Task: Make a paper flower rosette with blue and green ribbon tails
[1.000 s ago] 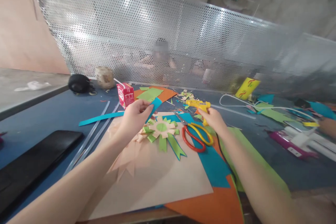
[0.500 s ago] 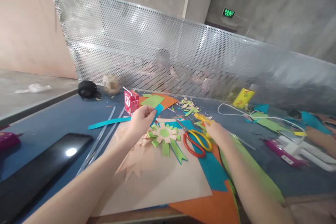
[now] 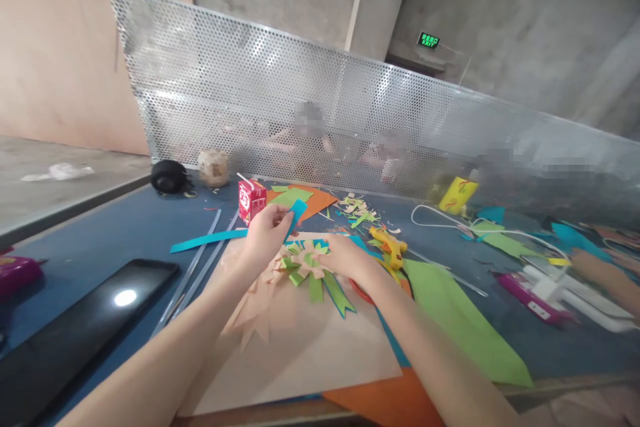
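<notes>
My left hand (image 3: 267, 233) pinches a blue paper strip (image 3: 297, 213); its long end (image 3: 207, 240) reaches out to the left over the table. My right hand (image 3: 343, 255) is over the right edge of a green and peach paper rosette (image 3: 307, 257), its fingers stretched leftward and slightly blurred, with nothing seen in them. Whether it touches the rosette I cannot tell. Green ribbon tails (image 3: 340, 293) hang from the rosette, which lies on a peach sheet (image 3: 320, 347). Red-handled scissors (image 3: 361, 291) are mostly hidden beneath my right arm. A yellow glue gun (image 3: 390, 247) lies right of my right hand.
A black phone (image 3: 90, 333) and clear glue sticks (image 3: 193, 273) lie left. Behind stand a red drink carton (image 3: 251, 200) and a perforated metal screen (image 3: 280, 93), with people beyond it. Paper scraps (image 3: 357, 209), green sheets (image 3: 465, 320) and a purple-white power strip (image 3: 537, 297) lie right.
My right hand has let go of the yellow glue gun and moved left to the rosette, its arm now covering the scissors. My left hand still holds the blue strip.
</notes>
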### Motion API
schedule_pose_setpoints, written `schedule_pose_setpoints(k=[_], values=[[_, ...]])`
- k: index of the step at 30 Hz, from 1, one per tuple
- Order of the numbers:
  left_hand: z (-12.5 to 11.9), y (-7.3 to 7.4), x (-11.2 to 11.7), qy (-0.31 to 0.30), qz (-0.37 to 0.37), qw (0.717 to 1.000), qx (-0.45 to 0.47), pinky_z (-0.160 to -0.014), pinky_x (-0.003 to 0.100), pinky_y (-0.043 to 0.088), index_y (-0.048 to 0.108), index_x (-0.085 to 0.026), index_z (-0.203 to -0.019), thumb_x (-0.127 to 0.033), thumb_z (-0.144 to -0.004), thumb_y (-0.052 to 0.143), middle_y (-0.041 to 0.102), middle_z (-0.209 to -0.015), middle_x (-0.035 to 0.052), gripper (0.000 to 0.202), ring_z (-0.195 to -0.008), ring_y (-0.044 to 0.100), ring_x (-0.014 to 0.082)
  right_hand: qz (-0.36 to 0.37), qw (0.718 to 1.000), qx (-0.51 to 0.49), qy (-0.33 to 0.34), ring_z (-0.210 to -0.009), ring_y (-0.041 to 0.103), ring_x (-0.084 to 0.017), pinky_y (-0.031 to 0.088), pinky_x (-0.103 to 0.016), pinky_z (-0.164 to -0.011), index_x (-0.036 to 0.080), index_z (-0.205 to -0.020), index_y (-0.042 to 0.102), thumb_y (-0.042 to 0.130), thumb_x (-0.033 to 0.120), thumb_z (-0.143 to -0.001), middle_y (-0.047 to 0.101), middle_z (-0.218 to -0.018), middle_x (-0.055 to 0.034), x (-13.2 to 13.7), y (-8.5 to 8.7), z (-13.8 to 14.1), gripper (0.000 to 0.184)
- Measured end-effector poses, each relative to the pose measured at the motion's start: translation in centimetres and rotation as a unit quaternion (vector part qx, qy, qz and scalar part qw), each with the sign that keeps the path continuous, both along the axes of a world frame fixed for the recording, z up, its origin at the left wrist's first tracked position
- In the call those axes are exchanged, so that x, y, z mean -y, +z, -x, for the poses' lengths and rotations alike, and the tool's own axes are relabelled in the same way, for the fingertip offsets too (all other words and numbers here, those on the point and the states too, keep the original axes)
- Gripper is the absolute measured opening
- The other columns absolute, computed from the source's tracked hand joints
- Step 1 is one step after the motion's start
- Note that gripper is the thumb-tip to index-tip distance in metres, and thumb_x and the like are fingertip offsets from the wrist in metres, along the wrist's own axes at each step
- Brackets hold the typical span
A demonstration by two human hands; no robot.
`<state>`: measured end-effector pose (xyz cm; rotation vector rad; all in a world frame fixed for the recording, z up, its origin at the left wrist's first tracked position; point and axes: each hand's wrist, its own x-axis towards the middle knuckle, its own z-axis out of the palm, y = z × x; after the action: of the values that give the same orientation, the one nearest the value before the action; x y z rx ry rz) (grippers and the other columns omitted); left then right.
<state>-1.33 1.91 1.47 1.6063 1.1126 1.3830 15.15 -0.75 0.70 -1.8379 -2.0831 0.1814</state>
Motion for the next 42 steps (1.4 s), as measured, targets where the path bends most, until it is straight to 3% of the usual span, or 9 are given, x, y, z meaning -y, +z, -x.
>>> schedule_pose_setpoints(k=[4, 7, 14, 21, 24, 29, 32, 36, 42], values=[[-0.2, 0.3, 0.3, -0.031, 0.022, 0.999, 0.007, -0.054, 0.026, 0.044, 0.053, -0.018, -0.076, -0.034, -0.073, 0.054, 0.065, -0.06, 0.002, 0.016, -0.059, 0.063, 0.0163, -0.009, 1.0, -0.027, -0.001, -0.075, 0.06, -0.021, 0.04, -0.026, -0.063, 0.017, -0.072, 0.06, 0.06, 0.027, -0.072, 0.066, -0.077, -0.0081, -1.6, -2.0, -0.4, 0.01], [-0.4, 0.5, 0.6, -0.084, 0.047, 0.995, 0.01, -0.057, 0.026, 0.046, 0.057, -0.016, -0.075, -0.033, -0.072, 0.056, 0.067, -0.064, 0.0038, 0.017, -0.062, 0.063, 0.0157, -0.011, 0.998, -0.068, -0.001, -0.069, 0.058, -0.017, 0.039, -0.024, -0.06, 0.017, -0.066, 0.056, 0.059, 0.016, -0.068, 0.063, -0.071, -0.0037, -2.3, -2.7, -1.4, 0.004], [-0.4, 0.3, 0.5, -0.141, 0.052, 0.988, 0.041, -0.058, 0.022, 0.044, 0.061, -0.02, -0.071, -0.037, -0.071, 0.06, 0.066, -0.068, 0.0002, 0.017, -0.061, 0.059, 0.0106, -0.072, 0.971, -0.226, 0.032, -0.071, 0.056, -0.015, 0.042, -0.025, -0.068, 0.019, -0.067, 0.051, 0.057, 0.02, -0.07, 0.059, -0.071, -0.0001, -2.1, -1.5, -3.0, 0.006], [-0.5, 0.0, 0.2, -0.193, 0.065, 0.976, 0.079, -0.089, 0.027, 0.04, 0.066, -0.022, -0.06, -0.035, -0.064, 0.068, 0.066, -0.101, 0.0067, 0.014, -0.116, 0.046, 0.0202, -0.149, 0.918, -0.367, 0.024, -0.07, 0.056, -0.017, 0.044, -0.029, -0.067, 0.019, -0.07, 0.05, 0.054, 0.029, -0.069, 0.056, -0.07, -0.0005, -1.9, -0.7, -4.5, 0.011], [-0.6, -0.1, 0.2, -0.199, 0.089, 0.975, 0.04, -0.083, 0.029, 0.044, 0.069, -0.02, -0.061, -0.037, -0.062, 0.069, 0.069, -0.091, 0.0086, 0.017, -0.102, 0.056, 0.0225, -0.179, 0.891, -0.416, 0.025, -0.068, 0.056, -0.016, 0.044, -0.029, -0.066, 0.019, -0.071, 0.051, 0.055, 0.03, -0.068, 0.056, -0.069, 0.0001, -1.8, -0.4, -4.4, 0.012], [-0.7, -0.2, 1.0, -0.172, 0.172, 0.97, -0.014, -0.049, 0.025, 0.046, 0.07, -0.018, -0.062, -0.034, -0.053, 0.073, 0.065, -0.058, 0.0032, 0.018, -0.058, 0.062, 0.0186, -0.207, 0.846, -0.49, 0.018, -0.07, 0.056, -0.015, 0.045, -0.028, -0.068, 0.019, -0.072, 0.053, 0.058, 0.03, -0.066, 0.057, -0.071, 0.0004, -1.8, -0.3, -4.3, 0.013], [-0.9, -0.1, 1.6, -0.177, 0.197, 0.964, -0.027, -0.041, 0.022, 0.041, 0.069, -0.019, -0.063, -0.033, -0.053, 0.073, 0.063, -0.055, 0.0016, 0.018, -0.051, 0.059, 0.0162, -0.192, 0.828, -0.527, 0.017, -0.067, 0.055, -0.014, 0.045, -0.027, -0.065, 0.019, -0.071, 0.054, 0.062, 0.029, -0.064, 0.057, -0.068, 0.0013, -1.7, -0.3, -4.2, 0.015], [-1.3, 0.1, 1.7, -0.217, 0.21, 0.953, 0.013, -0.049, 0.022, 0.044, 0.07, -0.017, -0.067, -0.036, -0.059, 0.071, 0.066, -0.063, 0.003, 0.02, -0.056, 0.059, 0.0135, -0.144, 0.794, -0.591, 0.014, -0.069, 0.057, -0.014, 0.046, -0.025, -0.064, 0.02, -0.082, 0.051, 0.068, 0.03, -0.06, 0.058, -0.074, 0.0022, -1.5, -0.4, -3.8, 0.029], [-1.4, -0.1, 1.0, -0.19, 0.184, 0.959, 0.1, -0.06, 0.023, 0.046, 0.069, -0.017, -0.063, -0.034, -0.056, 0.074, 0.067, -0.068, 0.0028, 0.019, -0.061, 0.059, 0.0118, 0.037, 0.759, -0.647, 0.068, -0.066, 0.061, -0.017, 0.051, -0.029, -0.054, 0.02, -0.085, 0.053, 0.069, 0.032, -0.061, 0.062, -0.077, -0.0009, -0.8, 0.1, -3.6, 0.031]])
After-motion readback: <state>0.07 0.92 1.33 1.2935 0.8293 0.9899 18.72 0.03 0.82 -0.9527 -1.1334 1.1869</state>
